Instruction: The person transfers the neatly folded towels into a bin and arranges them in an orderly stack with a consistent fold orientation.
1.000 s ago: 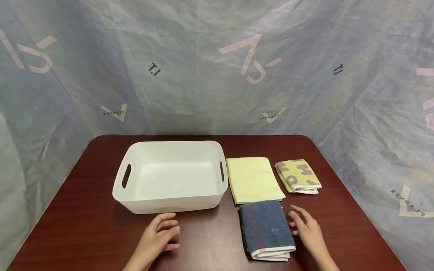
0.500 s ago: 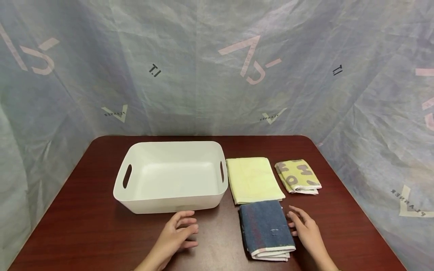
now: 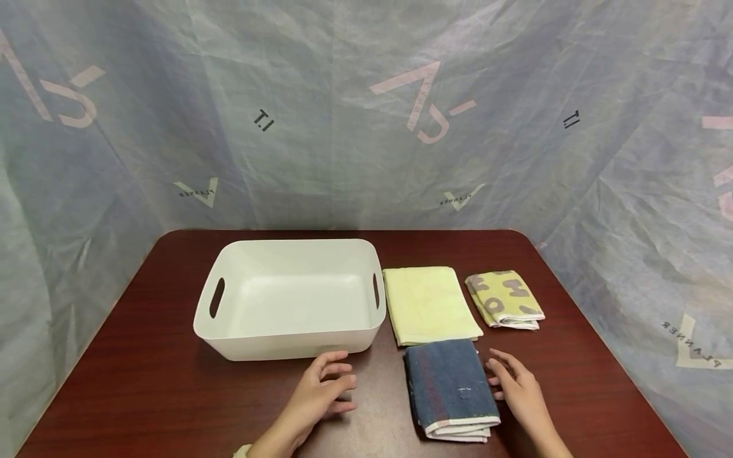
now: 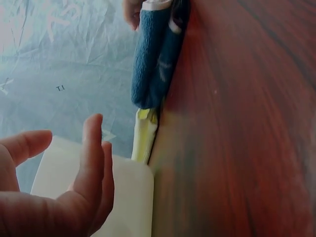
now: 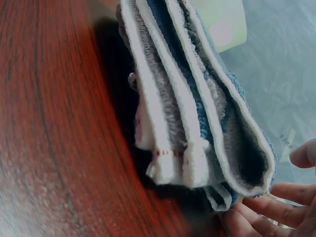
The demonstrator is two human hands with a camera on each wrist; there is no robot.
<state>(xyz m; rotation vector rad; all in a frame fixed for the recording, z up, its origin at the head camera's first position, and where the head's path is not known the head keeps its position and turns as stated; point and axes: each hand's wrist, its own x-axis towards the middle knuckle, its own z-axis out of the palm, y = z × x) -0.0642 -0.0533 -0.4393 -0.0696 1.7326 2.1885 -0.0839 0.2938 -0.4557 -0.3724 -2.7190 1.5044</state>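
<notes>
A folded dark blue towel [image 3: 449, 381] with white edging lies near the front of the table. My right hand [image 3: 518, 388] is at its right side, fingers loosely bent and fingertips right at the fold; in the right wrist view the towel's layered white edges [image 5: 182, 98] stand beside those fingers [image 5: 276, 207]. To the left, my left hand [image 3: 321, 389] hovers between the white bin [image 3: 286, 348] and the blue towel, thumb and fingers apart and holding nothing. The left wrist view has the fingers [image 4: 91, 158] in front of the bin, with the blue towel [image 4: 153, 54] farther off.
A folded pale yellow towel [image 3: 432, 305] lies right of the bin, just behind the blue one. Farther right is a small folded yellow towel [image 3: 506, 299] with grey letters. Grey printed sheeting [image 3: 321, 159] surrounds the dark red table [image 3: 143, 381] at the back and sides.
My left hand has moved right along the front of the bin, toward the blue towel. The right hand stays at the blue towel's side, almost still.
</notes>
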